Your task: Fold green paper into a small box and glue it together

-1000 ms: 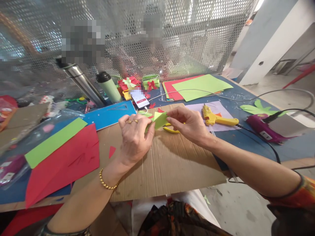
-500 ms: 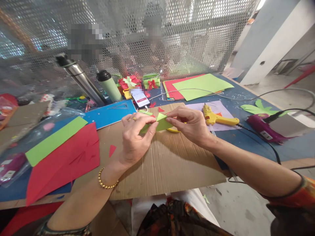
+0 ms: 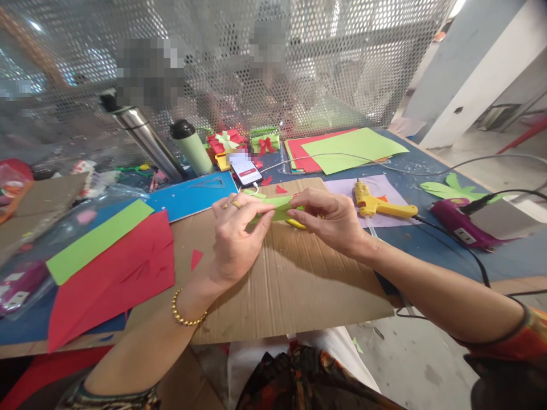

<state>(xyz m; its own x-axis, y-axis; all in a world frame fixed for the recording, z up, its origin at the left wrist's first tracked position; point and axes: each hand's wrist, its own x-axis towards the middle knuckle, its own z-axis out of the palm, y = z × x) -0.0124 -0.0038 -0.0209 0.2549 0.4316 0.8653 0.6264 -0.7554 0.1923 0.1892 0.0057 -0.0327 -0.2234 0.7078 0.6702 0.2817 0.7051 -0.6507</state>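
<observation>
A small piece of green paper (image 3: pixel 281 209) is stretched between my two hands above the brown cardboard (image 3: pixel 290 285). My left hand (image 3: pixel 237 236) pinches its left end between thumb and fingers. At its right end, my right hand (image 3: pixel 331 219) pinches the paper with thumb and forefinger. Something yellow (image 3: pixel 296 224) shows just below the paper, partly hidden by my right hand. Small red scraps (image 3: pixel 196 259) lie on the cardboard.
A yellow glue gun (image 3: pixel 380 206) rests on lilac paper (image 3: pixel 342 187) at the right. Behind are a phone (image 3: pixel 246 171), a green bottle (image 3: pixel 194 151) and a steel flask (image 3: pixel 147 139). Red paper (image 3: pixel 115 279) lies left; a purple power strip (image 3: pixel 457 225) sits right.
The green paper's raised pointed flap no longer shows, and the paper now looks like a narrow band. Both hands keep their pinch, with only slight finger movement.
</observation>
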